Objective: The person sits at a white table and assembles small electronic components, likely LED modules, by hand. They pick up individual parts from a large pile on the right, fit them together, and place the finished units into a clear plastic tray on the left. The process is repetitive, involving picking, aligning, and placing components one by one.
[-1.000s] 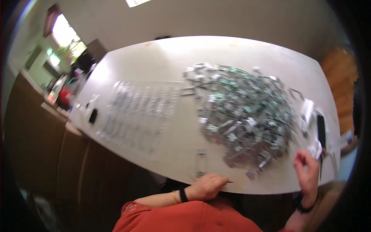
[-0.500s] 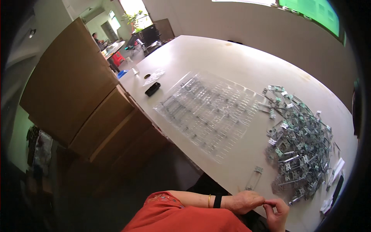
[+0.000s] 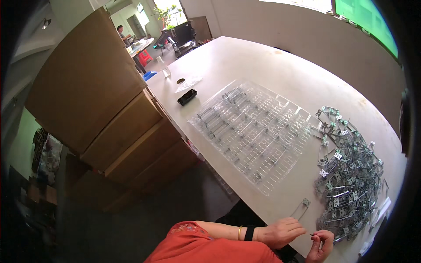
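Closely, the right hand [image 3: 322, 247] pinches a small dark piece [image 3: 312, 235] between thumb and fingertips, just off the near edge of the desk [image 3: 302, 81]. Beside it, the left hand [image 3: 283, 232] is bent over that same edge, palm down with its fingers together; whether it grips anything underneath, I cannot tell. A black band [image 3: 249, 233] and a thin gold bracelet [image 3: 240, 233] circle the left wrist, below a red sleeve [image 3: 188, 229].

Just beyond the left hand lies a metal frame [image 3: 305, 202], a small plate with two thin rods running back toward the fingers, which hide its near end. To the right spreads a heap of similar metal parts [image 3: 351, 193], tangled together, with white scraps [image 3: 382, 211] along its outer side.

Farther out, left of the heap, a clear plastic tray [image 3: 264, 189] lies flat, with metal parts in many of its slots. Past its left corner sit a black container [image 3: 187, 97], a crumpled clear bag [image 3: 189, 83] and a transparent bottle [image 3: 164, 69]. Brown cardboard boxes [image 3: 85, 87] are stacked left of the desk; behind them, a red stool [image 3: 145, 57] and another person [image 3: 125, 36] show in the far room
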A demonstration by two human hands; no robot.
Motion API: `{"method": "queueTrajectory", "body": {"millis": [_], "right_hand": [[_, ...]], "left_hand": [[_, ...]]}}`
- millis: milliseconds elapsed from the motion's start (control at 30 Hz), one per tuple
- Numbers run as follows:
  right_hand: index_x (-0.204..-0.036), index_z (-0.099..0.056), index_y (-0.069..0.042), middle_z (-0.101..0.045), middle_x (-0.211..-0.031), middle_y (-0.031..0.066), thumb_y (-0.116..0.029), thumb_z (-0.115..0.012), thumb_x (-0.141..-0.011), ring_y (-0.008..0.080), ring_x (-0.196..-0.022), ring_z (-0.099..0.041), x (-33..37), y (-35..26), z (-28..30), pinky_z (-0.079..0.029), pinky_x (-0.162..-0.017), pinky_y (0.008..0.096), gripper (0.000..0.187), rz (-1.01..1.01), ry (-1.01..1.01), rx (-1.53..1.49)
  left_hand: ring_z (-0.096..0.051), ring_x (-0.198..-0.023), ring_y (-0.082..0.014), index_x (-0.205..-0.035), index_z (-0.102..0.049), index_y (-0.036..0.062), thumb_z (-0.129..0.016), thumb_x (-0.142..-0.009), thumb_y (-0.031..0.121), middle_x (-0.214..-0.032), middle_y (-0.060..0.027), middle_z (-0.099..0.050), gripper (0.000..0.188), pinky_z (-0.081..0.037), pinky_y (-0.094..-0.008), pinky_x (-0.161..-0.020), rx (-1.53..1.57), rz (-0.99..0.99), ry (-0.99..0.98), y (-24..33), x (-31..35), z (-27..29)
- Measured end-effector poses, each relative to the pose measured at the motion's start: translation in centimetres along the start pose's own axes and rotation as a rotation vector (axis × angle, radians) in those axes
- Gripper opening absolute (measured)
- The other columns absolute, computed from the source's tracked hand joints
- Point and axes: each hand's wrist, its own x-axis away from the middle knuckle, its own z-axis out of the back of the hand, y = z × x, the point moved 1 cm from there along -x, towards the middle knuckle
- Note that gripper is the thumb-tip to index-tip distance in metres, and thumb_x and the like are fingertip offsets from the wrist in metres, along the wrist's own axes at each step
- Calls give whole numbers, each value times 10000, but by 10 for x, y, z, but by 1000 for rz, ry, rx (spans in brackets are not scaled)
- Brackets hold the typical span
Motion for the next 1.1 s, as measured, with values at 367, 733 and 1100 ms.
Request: {"method": "queueTrajectory", "body": {"millis": [367, 733, 1100], "right_hand": [[-1132, -747, -54, -783, -1078, 138, -74, -778, -1037, 304, -948, -754, -3, 14, -4, -599, -850, 392, 102, 85, -89, 386], [-1136, -748, -48, -780, -1045, 115, -108, -768, -1070, 242, -891, -733, 1, 20, -8, -594, -831, 360, 91, -23, -12, 284], [-1170, -711, -20, -744, -978, 75, -83, -751, -1089, 130, -811, -664, 12, 48, -13, -566, -743, 283, 110, -59, 58, 74]], "left_hand": [[-645, -1221, -386, -1256, -655, -12, -795, -926, 76, -1240, -172, -647, 370, -526, -494, -1068, -311, 205, 2, -5, 0, 29], [-656, -1192, -371, -1224, -648, -14, -761, -912, 94, -1193, -161, -650, 349, -522, -494, -1069, -302, 165, -25, -8, 0, 30], [-659, -1230, -400, -1284, -639, -34, -733, -879, 69, -1259, -182, -668, 429, -537, -487, -1064, -290, 192, -31, -8, 10, 28]]}}
